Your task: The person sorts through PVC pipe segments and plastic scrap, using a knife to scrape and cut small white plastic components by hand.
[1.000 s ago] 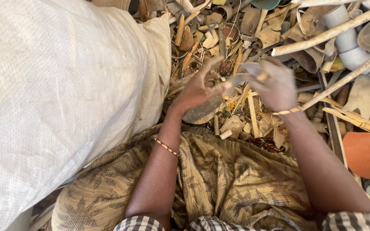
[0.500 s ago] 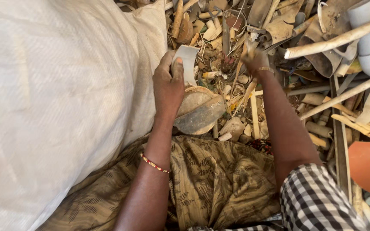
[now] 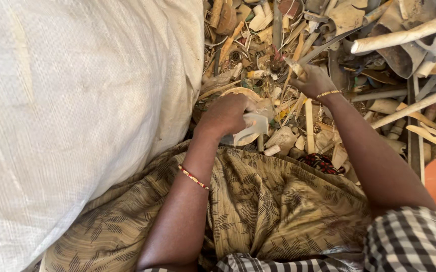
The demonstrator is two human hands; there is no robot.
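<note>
From the head view, my left hand [image 3: 226,117] grips a white plastic piece [image 3: 252,127], hard against the big white sack [image 3: 77,111]. My right hand [image 3: 312,80] pinches a scrap among crowded broken pipes [image 3: 404,36]; little free room.

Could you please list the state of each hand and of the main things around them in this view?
left hand: closed around a pale plastic piece
right hand: reaching into the scrap pile, fingers on a small pale fragment
white woven sack: bulging full, beside the left arm
</note>
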